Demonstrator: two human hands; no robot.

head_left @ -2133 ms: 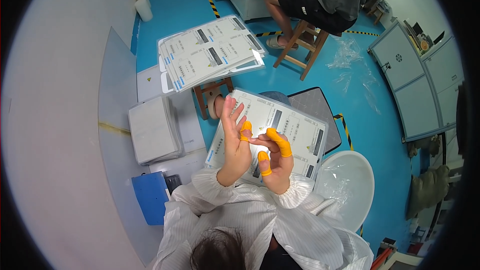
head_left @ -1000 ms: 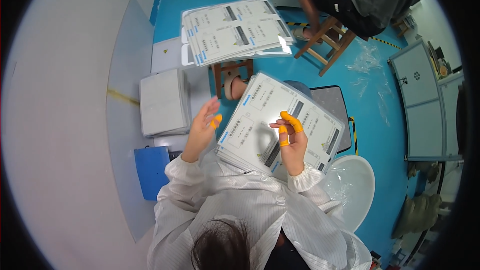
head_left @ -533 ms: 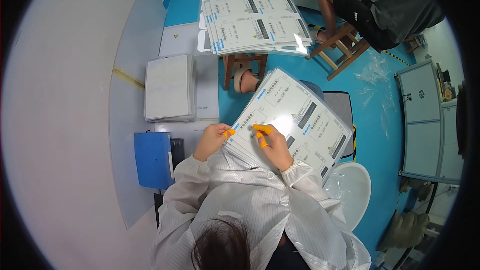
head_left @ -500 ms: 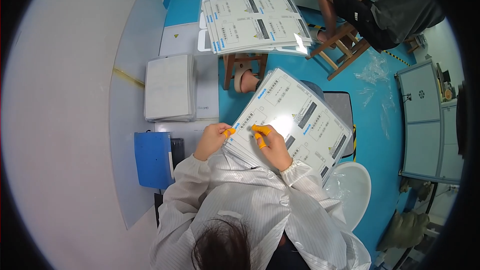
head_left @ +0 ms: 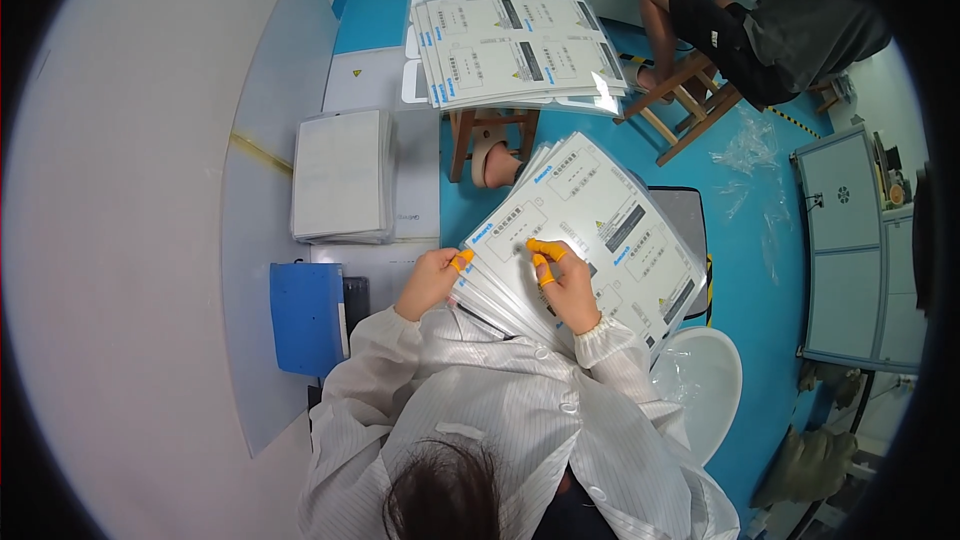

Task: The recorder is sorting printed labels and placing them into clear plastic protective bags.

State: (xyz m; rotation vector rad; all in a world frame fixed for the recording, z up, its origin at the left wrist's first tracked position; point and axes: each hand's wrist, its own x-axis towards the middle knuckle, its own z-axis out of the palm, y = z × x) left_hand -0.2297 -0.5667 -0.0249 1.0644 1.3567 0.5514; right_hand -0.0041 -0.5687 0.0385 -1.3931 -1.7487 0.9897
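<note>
Across my lap lies a fanned stack of white printed label sheets (head_left: 560, 215), with blue, black and yellow marks and a glossy surface. My left hand (head_left: 432, 278) pinches the sheets' left edge between thumb and finger. My right hand (head_left: 562, 282) rests over the top sheet, its fingers bent in and its thumb close to them; whether something small is held there is hidden. Both hands wear orange finger cots. Beyond my lap, a second pile of similar printed sheets (head_left: 515, 50) lies on a wooden stool (head_left: 462, 140).
A stack of plain white sheets (head_left: 342, 175) and a blue box-like holder (head_left: 305, 318) stand at my left. On the right are a white basin (head_left: 712, 380), crumpled clear film (head_left: 752, 155) and a grey cabinet (head_left: 850, 240). Another person (head_left: 770, 35) sits on a wooden stool at the far right.
The top sheet has slid a little to the right, and more edges fan out on the left. My right hand has moved right with it; my left hand stays near the left edge.
</note>
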